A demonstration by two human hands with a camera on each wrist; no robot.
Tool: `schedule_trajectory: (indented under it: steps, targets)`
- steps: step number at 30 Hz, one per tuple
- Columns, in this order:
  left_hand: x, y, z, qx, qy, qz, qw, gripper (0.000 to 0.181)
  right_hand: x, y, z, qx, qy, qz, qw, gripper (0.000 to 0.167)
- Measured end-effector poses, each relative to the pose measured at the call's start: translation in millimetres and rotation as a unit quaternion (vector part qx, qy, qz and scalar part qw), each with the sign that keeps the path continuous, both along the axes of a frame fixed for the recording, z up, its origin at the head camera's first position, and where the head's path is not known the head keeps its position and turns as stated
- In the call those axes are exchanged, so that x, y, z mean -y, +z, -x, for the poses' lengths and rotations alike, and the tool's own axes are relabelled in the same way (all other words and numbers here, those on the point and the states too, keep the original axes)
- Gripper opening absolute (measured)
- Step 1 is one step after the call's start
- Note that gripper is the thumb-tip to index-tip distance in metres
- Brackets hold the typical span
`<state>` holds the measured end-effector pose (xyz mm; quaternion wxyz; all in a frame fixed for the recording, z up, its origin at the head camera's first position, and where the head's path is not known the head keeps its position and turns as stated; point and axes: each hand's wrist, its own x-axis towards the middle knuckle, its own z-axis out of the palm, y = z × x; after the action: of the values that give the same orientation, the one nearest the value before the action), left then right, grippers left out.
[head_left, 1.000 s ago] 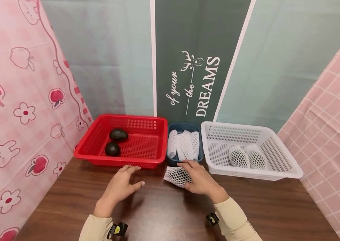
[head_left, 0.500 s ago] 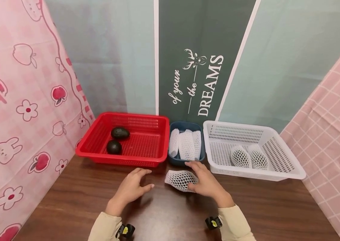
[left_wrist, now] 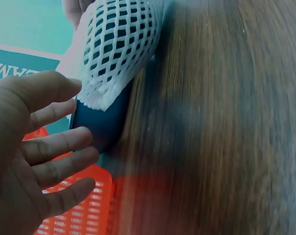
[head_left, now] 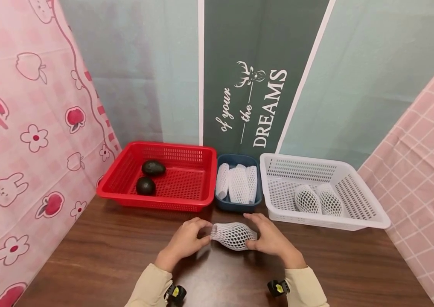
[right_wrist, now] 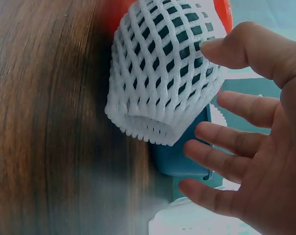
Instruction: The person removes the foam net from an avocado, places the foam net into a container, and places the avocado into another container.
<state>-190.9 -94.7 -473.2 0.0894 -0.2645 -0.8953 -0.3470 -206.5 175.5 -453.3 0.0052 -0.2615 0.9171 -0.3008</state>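
Observation:
A dark avocado in a white foam net [head_left: 234, 236] lies on the table in front of the blue bin. My left hand [head_left: 187, 240] is at the net's left end, thumb and fingers apart; in the left wrist view the thumb of the left hand [left_wrist: 35, 142] is beside the net's edge [left_wrist: 113, 54]. On the other end, my right hand [head_left: 274, 239] has its thumb against the net. The right wrist view shows the right hand [right_wrist: 256, 122] with spread fingers and its thumb touching the netted avocado [right_wrist: 167, 63].
A red basket [head_left: 155, 202] with two bare avocados [head_left: 153, 168] stands at the left. Several foam nets [head_left: 238, 184] lie in the blue bin [head_left: 240, 207] in the middle. The white basket [head_left: 316, 218] at the right holds two netted avocados [head_left: 307, 199]. Cloth hangs behind.
My left hand has moved right, up to the net's left end. The netted avocado and my right hand have shifted slightly nearer to me and to the right.

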Motion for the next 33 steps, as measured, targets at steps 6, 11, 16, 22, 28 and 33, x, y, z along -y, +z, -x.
schedule_trajectory:
  steps: [6,11,16,22,28,33]
  targets:
    - [-8.1,-2.5,3.8,-0.014,-0.013,-0.026,0.9995,0.016,-4.7,-3.1,0.1,0.032,0.006,-0.005,0.9995,0.063]
    - [-12.4,-3.8,7.0,-0.038,-0.018,-0.038,0.9984,0.014,-7.2,-4.3,-1.0,0.050,0.021,-0.005,0.9985,0.069]
    - [-16.2,-4.9,9.5,-0.022,-0.019,-0.049,0.9984,0.011,-8.6,-5.9,-1.1,0.073,0.033,-0.014,0.9967,0.069]
    - [-21.8,-0.5,10.0,0.051,-0.020,-0.084,0.9950,0.014,-6.6,-6.2,1.3,0.056,0.035,-0.024,0.9975,0.059]
    - [-26.7,1.9,10.9,0.067,-0.011,-0.103,0.9924,0.020,-5.2,-7.1,2.9,0.057,0.034,-0.010,0.9977,0.050]
    - [-28.9,-2.4,12.1,0.108,-0.023,-0.137,0.9843,0.030,-4.0,-7.6,4.7,0.056,0.042,0.005,0.9975,0.045]
